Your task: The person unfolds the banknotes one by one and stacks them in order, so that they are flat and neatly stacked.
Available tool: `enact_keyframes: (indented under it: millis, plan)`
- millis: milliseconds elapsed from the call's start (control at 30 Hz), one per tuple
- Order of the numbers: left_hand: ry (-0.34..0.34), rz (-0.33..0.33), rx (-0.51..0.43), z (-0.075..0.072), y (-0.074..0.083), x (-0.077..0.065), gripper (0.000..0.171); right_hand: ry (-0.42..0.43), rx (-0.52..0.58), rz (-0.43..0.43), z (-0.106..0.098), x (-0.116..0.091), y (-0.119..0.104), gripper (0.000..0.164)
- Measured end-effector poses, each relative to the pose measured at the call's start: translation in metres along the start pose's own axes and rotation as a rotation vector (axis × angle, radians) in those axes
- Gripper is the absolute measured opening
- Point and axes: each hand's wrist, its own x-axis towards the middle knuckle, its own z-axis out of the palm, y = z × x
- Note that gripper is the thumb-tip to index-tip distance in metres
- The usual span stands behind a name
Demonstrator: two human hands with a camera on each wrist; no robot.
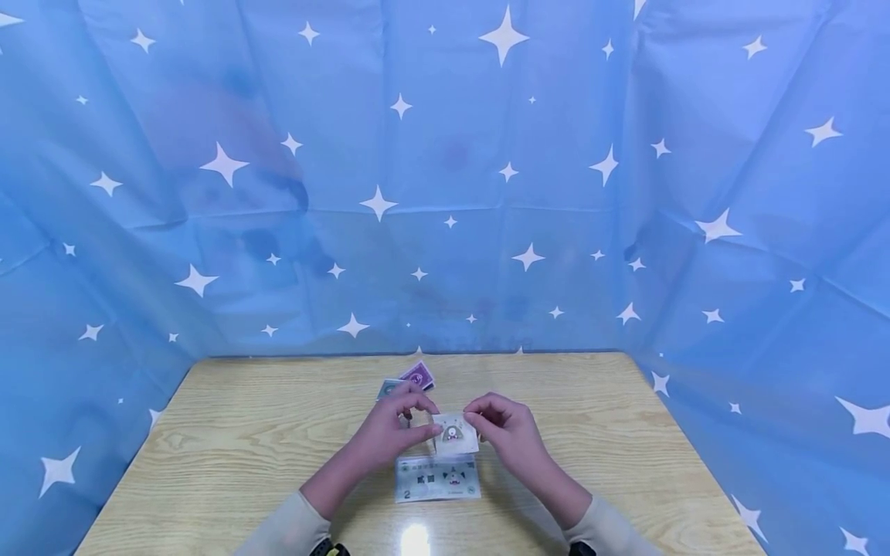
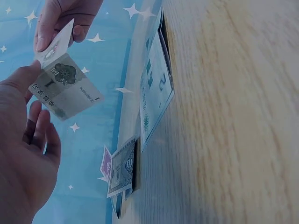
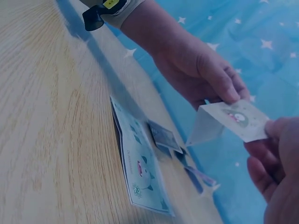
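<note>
Above the table, a creased play banknote (image 1: 456, 434) marked with a 1 is held between both hands. The left hand (image 1: 391, 426) pinches its left side between thumb and fingers. Opposite it, the right hand (image 1: 512, 436) pinches the upper right corner. In the left wrist view the note (image 2: 65, 91) bends along a fold, its printed half hanging down; the right wrist view shows a cartoon face on the other half (image 3: 240, 119). Just below the hands lies a pale green play banknote (image 1: 438, 480) marked with a 2, slightly raised along its crease.
Behind the left hand, a purple folded note (image 1: 419, 375) and a teal one (image 1: 387, 388) lie on the wooden table (image 1: 598, 409). A grey folded note (image 2: 122, 169) shows beside them in the left wrist view. A blue star-patterned curtain (image 1: 452, 293) surrounds the table's back and sides.
</note>
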Motion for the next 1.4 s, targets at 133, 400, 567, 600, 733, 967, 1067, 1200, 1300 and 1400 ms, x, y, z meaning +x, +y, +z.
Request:
enact_keyframes:
  millis: [133,400,567,600,733,967,1067,1200,1300,1400]
  plan:
    - [0.010,0.031,0.035,-0.001,-0.001,0.000,0.019,-0.008,0.005,0.027,0.000,-0.001,-0.001,0.005]
    - [-0.045,-0.072,-0.031,-0.002,0.003,-0.003,0.009,-0.013,0.020,0.064,0.002,-0.003,0.001,0.006]
    - [-0.058,-0.065,-0.037,-0.002,0.003,-0.004,0.006,-0.020,0.026,0.052,0.003,-0.005,0.003,0.004]
    - [-0.060,-0.062,-0.043,-0.002,0.003,-0.004,0.006,-0.021,0.028,0.051,0.004,-0.005,0.003,0.005]
    - [-0.078,-0.066,-0.057,-0.003,0.001,-0.005,0.007,-0.016,0.032,0.050,0.004,-0.006,0.006,0.009]
    - [-0.093,-0.107,-0.032,-0.008,-0.002,-0.010,0.015,-0.011,0.025,0.071,0.002,-0.008,0.011,0.007]
    - [-0.103,-0.104,-0.036,-0.010,-0.004,-0.013,0.018,-0.023,0.020,0.080,0.000,-0.010,0.013,0.004]
    - [-0.113,-0.096,-0.027,-0.012,-0.007,-0.019,0.021,-0.043,0.011,0.092,-0.002,-0.012,0.017,0.005]
    - [-0.129,-0.096,0.004,-0.013,-0.008,-0.023,0.021,-0.067,-0.015,0.099,-0.004,-0.014,0.021,0.003]
    - [-0.166,-0.102,0.020,-0.014,-0.009,-0.027,0.022,-0.098,-0.057,0.089,-0.006,-0.017,0.024,0.004]
